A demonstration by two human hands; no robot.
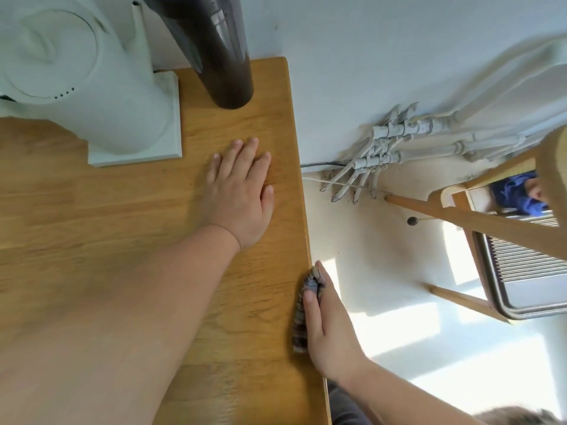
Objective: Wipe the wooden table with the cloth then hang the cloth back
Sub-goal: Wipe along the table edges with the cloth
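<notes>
Lying flat on the wooden table (pixel 122 210), the left hand (pixel 242 191) was palm down, with its fingers straight, slightly spread and holding nothing. It was near the table's right edge.

Right hand (pixel 328 326): at that same edge, nearer the person. The thumb lay along the top of the cloth (pixel 302 311) and the other fingers were extended close together down the table's side, with the cloth pinched between them.

Cloth: dark and pale checked (pattern blurred), bunched into a narrow strip. It ran along the table's right edge, pressed against the wood.

White appliance (pixel 92 87): stood on a square base on the table's far part, beyond the left hand.

Dark cylinder (pixel 221 56): upright, just beside the appliance.

Pipes (pixel 383 148): painted white, clustered where wall met floor (pixel 383 256).

Wooden chair (pixel 460 216): stood on the sunlit floor, well apart from the table.
</notes>
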